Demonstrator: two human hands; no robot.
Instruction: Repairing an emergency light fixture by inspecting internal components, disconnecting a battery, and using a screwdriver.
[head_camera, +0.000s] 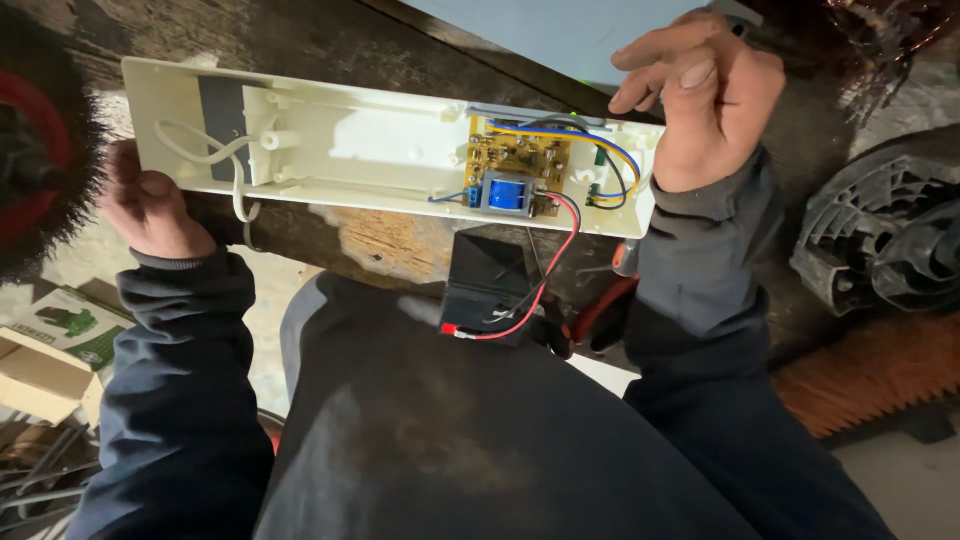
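Long open white plastic casing (380, 150) on worn wooden desk (390, 245), left hand (150, 205) gripping one end, right hand (705, 95) the other — yellow circuit board (517, 160) exposed, black battery (487, 285) dangling

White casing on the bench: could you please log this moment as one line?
left hand: holds white casing end | right hand: grips other end | circuit board: exposed | black battery: wired below

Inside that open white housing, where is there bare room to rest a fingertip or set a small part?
Bare: the white housing floor between the white cord near the left hand and the circuit board. Crowded: board, wires and right hand at its other end.
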